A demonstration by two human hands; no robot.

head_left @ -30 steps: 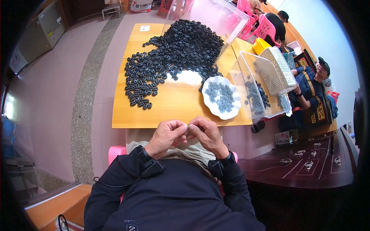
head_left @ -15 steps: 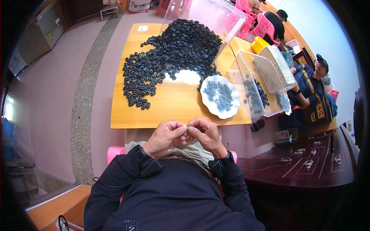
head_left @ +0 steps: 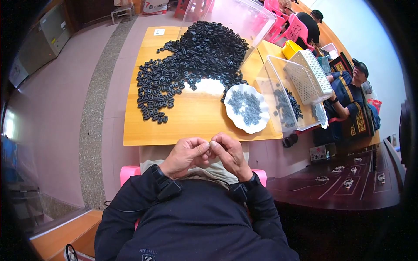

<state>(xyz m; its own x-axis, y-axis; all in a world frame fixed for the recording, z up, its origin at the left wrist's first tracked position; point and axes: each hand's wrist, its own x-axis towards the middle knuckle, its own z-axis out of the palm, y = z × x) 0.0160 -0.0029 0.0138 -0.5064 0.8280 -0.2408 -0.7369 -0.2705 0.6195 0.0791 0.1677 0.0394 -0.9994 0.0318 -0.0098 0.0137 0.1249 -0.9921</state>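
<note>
My left hand (head_left: pixel 186 155) and my right hand (head_left: pixel 229 155) meet fingertip to fingertip just off the table's near edge, above my lap. Thumbs and forefingers of both are pinched together; whatever sits between them is too small or too hidden to name. Beyond them, a big heap of small black oval plastic pieces with two holes (head_left: pixel 213 50) spreads over the wooden table (head_left: pixel 191 124), its looser pieces trailing to the left. Nearest my right hand stands a white scalloped plate (head_left: pixel 247 127) holding many small greyish translucent pieces (head_left: pixel 250 111).
Right of the plate is a clear plastic box (head_left: pixel 272 93) with some black pieces inside; a white perforated basket (head_left: pixel 310 78) leans there beside a yellow bowl (head_left: pixel 292 48). A large clear bin (head_left: pixel 257 21) lies behind the heap. Another person (head_left: pixel 348 93) sits at the right.
Both hands stay pinched together in nearly the same place, with only a slight shift of the right hand. The view has moved a little, and the person at the right has turned their head.
</note>
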